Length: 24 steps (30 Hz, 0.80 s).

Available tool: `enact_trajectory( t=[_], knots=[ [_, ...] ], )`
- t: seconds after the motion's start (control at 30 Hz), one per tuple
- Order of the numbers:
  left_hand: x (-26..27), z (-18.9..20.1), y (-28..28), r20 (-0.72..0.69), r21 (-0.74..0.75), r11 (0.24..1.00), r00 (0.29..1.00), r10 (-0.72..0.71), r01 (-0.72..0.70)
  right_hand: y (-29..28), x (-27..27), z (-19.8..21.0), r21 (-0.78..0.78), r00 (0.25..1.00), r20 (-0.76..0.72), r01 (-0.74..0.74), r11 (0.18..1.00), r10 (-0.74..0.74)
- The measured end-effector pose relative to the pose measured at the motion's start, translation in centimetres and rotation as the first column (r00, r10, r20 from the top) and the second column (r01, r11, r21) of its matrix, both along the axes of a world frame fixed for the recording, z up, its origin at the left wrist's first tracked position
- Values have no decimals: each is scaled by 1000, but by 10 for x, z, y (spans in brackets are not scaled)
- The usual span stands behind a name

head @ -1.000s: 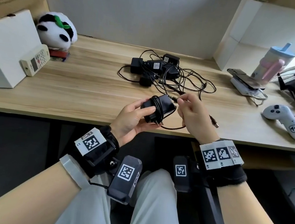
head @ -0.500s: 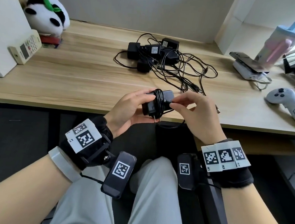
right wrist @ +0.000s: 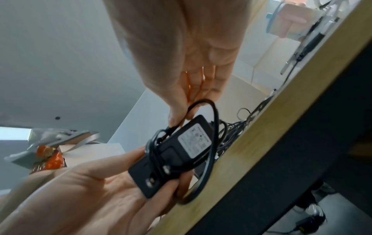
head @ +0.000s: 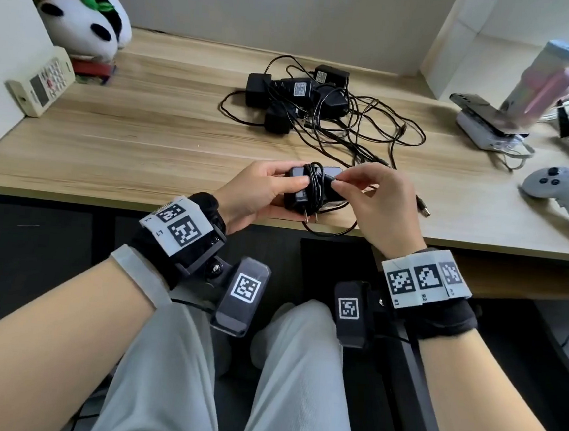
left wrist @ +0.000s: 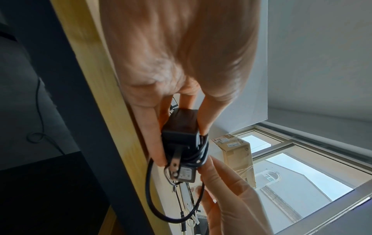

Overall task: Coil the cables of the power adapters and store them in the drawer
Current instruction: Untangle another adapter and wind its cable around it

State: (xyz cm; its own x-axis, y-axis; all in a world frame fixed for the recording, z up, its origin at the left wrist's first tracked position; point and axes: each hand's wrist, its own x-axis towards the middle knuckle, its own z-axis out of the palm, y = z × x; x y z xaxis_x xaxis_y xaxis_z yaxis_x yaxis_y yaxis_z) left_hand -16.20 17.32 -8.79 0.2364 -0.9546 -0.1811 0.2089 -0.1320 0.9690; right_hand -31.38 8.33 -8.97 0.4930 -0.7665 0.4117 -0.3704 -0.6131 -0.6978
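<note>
I am watching the whole view shifting first: since a second ago the head has been dipping and the hands have been drawing back toward the near edge of the desk (head: 109,152). The tangle of unwound adapters (head: 307,97) is lying well apart from the hands at the back, so most of the job is still waiting.

In my left hand (head: 254,192) I am gripping the black adapter (head: 309,190), thumb on top and fingers curled underneath, holding it just above the desk edge. A second ago the cable (head: 315,187) was trailing out in a long loose run toward my right hand (head: 377,202); now several turns are sitting around the body and my right thumb and forefinger are pinching the cable's free end against the top of the adapter. One slack loop is still hanging below it, plain in the left wrist view (left wrist: 159,198). I am judging this coil to be nearly closed, with the tail being tucked.

The drawer is not showing in any view, so I cannot say whether it is open. The cable's tip is hiding under my right fingertips (right wrist: 177,116). The prongs (left wrist: 175,160) are blurring with motion.
</note>
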Motion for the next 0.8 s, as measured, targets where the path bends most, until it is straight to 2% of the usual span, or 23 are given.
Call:
enact_trajectory(
  t=[0.27,0.4,0.63,0.8],
  knots=[
    [7,-4,-1,-56,-7,999,997,-53,53,-18,5,15,0,977,-150,-152,988,151],
    [11,-3,-2,-126,11,996,989,-83,85,-15,11,11,-13,985,-102,-144,989,142],
    [16,-6,0,-105,-14,991,985,-137,136,-7,13,6,-32,991,-97,-100,994,97],
    [14,-7,0,-56,-18,990,989,-139,138,1,14,-6,14,998,39,-54,998,53]
  ],
)
